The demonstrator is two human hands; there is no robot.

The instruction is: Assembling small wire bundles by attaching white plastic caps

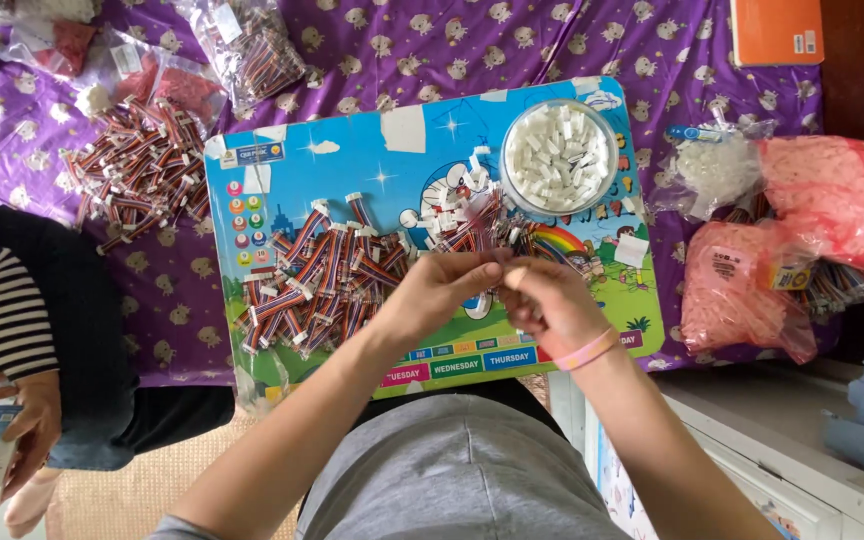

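We are pinching a small piece, maybe a connector, between left hand [439, 292] and right hand [544, 300] | hovering over ribbon cables [317, 275] | board [252, 180] underneath.

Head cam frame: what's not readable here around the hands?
- Small part pinched between left hand and right hand: fingers cover it, too small to identify.
- Board picture, head view: centre hidden by ribbon cable pile and both hands.
- Pink bags: contents blurred by the plastic.
- Other person's hand, left edge: the box it holds is cut off by the frame.
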